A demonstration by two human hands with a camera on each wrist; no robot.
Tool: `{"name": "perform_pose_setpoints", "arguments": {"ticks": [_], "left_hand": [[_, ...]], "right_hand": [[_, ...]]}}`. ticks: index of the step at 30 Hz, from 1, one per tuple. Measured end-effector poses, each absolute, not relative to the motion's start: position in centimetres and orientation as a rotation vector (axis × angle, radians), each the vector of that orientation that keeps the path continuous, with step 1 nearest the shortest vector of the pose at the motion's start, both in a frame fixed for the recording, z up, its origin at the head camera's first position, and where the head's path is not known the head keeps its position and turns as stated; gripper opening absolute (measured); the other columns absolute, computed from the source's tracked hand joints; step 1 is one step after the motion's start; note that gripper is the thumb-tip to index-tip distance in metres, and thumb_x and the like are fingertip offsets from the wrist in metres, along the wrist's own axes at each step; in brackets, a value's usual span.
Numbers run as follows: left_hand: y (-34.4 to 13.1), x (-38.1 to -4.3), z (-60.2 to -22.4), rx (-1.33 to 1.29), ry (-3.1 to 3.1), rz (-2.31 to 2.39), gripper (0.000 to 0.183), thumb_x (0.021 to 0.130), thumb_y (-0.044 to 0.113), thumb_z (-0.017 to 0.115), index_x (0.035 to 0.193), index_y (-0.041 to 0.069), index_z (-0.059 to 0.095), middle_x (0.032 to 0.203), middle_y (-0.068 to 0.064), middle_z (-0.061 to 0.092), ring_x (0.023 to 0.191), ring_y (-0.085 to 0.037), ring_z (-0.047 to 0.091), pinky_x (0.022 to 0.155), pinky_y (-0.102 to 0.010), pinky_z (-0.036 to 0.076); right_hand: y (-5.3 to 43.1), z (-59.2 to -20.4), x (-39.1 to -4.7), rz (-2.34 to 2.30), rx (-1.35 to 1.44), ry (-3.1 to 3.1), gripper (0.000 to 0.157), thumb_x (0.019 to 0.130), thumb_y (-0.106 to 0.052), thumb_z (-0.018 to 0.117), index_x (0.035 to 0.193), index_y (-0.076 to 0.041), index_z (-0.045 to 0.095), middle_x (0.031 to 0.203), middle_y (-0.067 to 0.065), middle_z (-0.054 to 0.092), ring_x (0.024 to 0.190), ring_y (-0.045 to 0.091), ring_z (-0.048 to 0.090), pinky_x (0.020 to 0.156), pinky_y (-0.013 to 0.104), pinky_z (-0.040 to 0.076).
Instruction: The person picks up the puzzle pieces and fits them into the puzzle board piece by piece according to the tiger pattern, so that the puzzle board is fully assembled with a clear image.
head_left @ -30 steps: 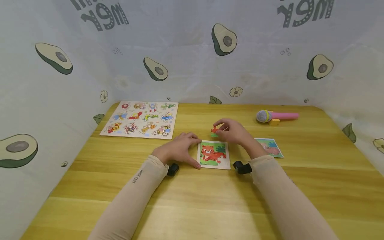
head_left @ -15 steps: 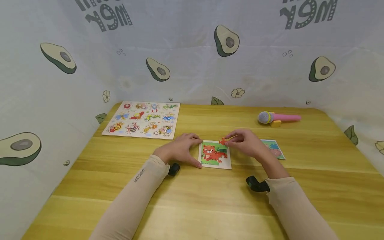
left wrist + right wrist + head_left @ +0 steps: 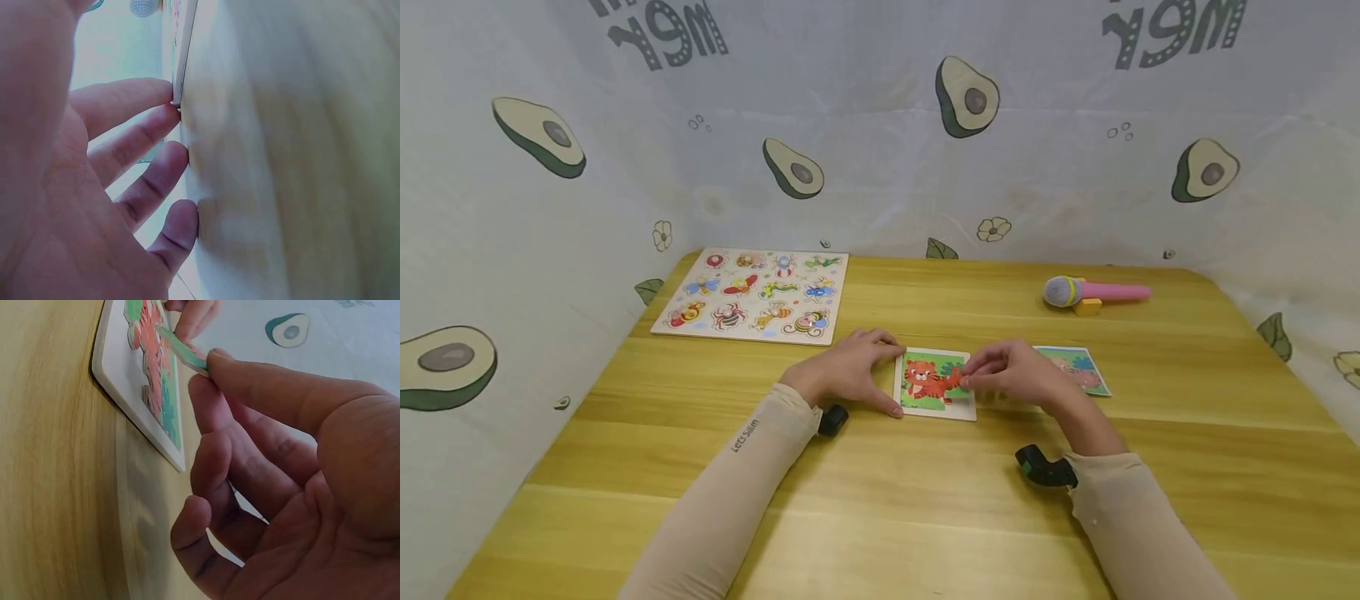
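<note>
A small tiger jigsaw puzzle in a pale tray (image 3: 961, 411) lies flat on the table, with a bare patch at its lower right. My left hand (image 3: 850, 371) stays at its left side, thumb and index fingertip touching two corners; in the left wrist view the index finger meets the tray's edge (image 3: 185, 53). Over the tray's right side, my right hand (image 3: 1018, 372) pinches a red and green puzzle piece (image 3: 190, 357) between thumb and index finger. The right wrist view shows this piece tilted, close above the picture. Its other fingers are bent loosely.
To the right of the tray lies a picture card (image 3: 1086, 379), partly covered by the right hand. A pink toy microphone (image 3: 1108, 292) on a yellow stand is at the back right. Back left lies a board of insect shapes (image 3: 752, 333). A patterned cloth (image 3: 880, 192) hangs behind.
My right hand has brought the puzzle piece from beyond the tray's top edge towards me, over its right side. The left hand has kept its place at the tray.
</note>
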State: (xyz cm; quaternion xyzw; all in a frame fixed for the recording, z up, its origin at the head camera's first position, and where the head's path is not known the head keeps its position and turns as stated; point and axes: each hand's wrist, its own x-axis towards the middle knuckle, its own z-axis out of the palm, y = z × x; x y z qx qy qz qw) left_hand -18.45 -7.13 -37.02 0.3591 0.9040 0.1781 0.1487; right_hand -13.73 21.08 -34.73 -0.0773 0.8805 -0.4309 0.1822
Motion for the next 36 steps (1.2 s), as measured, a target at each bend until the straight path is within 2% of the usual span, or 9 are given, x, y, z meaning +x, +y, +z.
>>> {"name": "perform_pose_setpoints", "arguments": {"ticks": [4,13,25,36], "left_hand": [[-7.1,-18.4,-36.9,1.033,2.595,0.510,0.099,0.074,0.063,0.082,0.154,0.019,0.044,0.152,0.002,0.039,0.138,-0.022,0.032,0.114,-0.041,0.027],[-7.1,-18.4,-37.1,1.033,2.596,0.511,0.099,0.073,0.065,0.081,0.154,0.020,0.044,0.152,0.003,0.039,0.137,-0.021,0.033,0.113,-0.041,0.028],[-7.1,-18.3,-36.9,1.036,2.600,0.511,0.098,0.074,0.064,0.082,0.153,0.020,0.045,0.151,0.003,0.039,0.137,-0.021,0.033,0.113,-0.042,0.028],[-7.1,-18.4,-37.0,1.029,2.601,0.502,0.097,0.074,0.063,0.082,0.153,0.019,0.045,0.152,0.003,0.038,0.136,-0.020,0.033,0.113,-0.040,0.028]], "right_hand": [[21.2,-34.8,-13.6,-1.186,-0.197,2.460,0.024,0.091,-0.021,0.078,0.104,-0.002,0.073,0.089,0.004,0.074,0.079,0.018,0.055,0.066,0.032,0.041],[21.2,-35.2,-13.5,-1.168,-0.195,2.447,0.022,0.090,-0.021,0.079,0.101,-0.003,0.073,0.085,0.003,0.071,0.074,0.017,0.054,0.061,0.029,0.042],[20.8,-35.7,-13.5,-1.048,-0.286,2.533,0.016,0.088,-0.018,0.080,0.096,-0.005,0.074,0.086,0.003,0.068,0.078,0.018,0.056,0.070,0.033,0.047],[20.5,-35.7,-13.5,-1.026,-0.342,2.565,0.025,0.087,-0.016,0.081,0.108,-0.006,0.074,0.083,0.004,0.061,0.075,0.021,0.052,0.065,0.033,0.043]]}}
